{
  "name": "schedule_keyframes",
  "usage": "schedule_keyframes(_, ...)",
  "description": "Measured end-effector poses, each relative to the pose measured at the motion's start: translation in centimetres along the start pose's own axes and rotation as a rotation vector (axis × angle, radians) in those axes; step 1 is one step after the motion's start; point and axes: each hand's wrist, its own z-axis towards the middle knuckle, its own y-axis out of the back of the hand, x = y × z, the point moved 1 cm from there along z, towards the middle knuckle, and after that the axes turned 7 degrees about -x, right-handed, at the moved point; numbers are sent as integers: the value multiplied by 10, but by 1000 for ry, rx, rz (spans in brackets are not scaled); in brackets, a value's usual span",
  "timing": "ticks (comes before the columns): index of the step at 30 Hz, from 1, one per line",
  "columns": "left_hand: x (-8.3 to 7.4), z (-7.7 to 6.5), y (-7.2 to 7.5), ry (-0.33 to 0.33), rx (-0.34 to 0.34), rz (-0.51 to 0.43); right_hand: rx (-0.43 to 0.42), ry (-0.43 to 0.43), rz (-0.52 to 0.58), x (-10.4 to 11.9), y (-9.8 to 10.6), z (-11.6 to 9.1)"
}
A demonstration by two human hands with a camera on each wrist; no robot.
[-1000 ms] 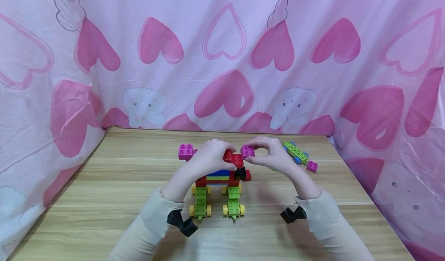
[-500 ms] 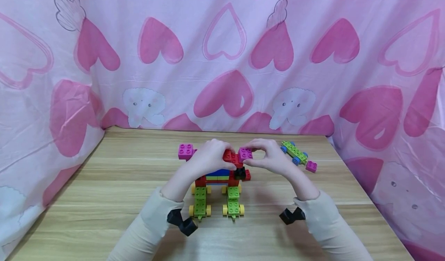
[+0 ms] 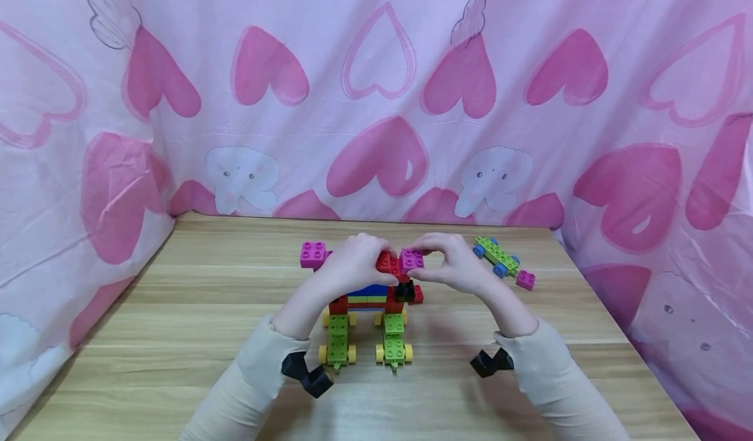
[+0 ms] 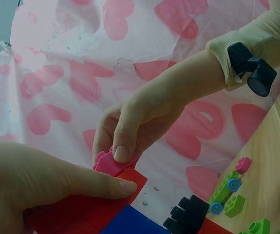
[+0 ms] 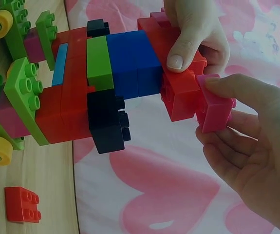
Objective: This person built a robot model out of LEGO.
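Note:
A toy-brick model on wheels stands at mid-table, with green wheeled bases (image 3: 394, 341), a blue layer (image 5: 132, 61) and a red top layer (image 5: 181, 92). My left hand (image 3: 355, 264) grips the red top, its thumb (image 5: 181, 53) lying along the near side. Between thumb and fingers, my right hand (image 3: 451, 261) pinches a pink brick (image 3: 412, 261). In the right wrist view that brick sits slightly tilted right at the end of the red layer. Black bricks (image 5: 105, 119) stick out below. The left hand hides part of the model in the head view.
A loose red brick (image 5: 22, 204) lies on the table (image 3: 223, 297) beside the model. Farther right are a green base with blue wheels (image 3: 497, 256) and a pink brick (image 3: 526, 279). Another pink brick (image 3: 313, 255) projects from the model's left end. A heart-patterned cloth (image 3: 270, 134) borders the table.
My right hand has shifted slightly left, bringing the pink brick from just beside the red layer's right end onto that end. My left hand keeps its grip in nearly the same place.

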Motion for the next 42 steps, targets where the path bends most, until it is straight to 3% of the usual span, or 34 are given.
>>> schedule_keyframes(12,0,0,0,-12,-6,14,41,-19,-38,3,0,3)
schedule_keyframes(20,-1,0,0,-25,-6,12,69,-43,-5,4,2,5)
schedule_keyframes(42,1,0,-1,-3,-6,-1,57,-16,-17,4,0,1)
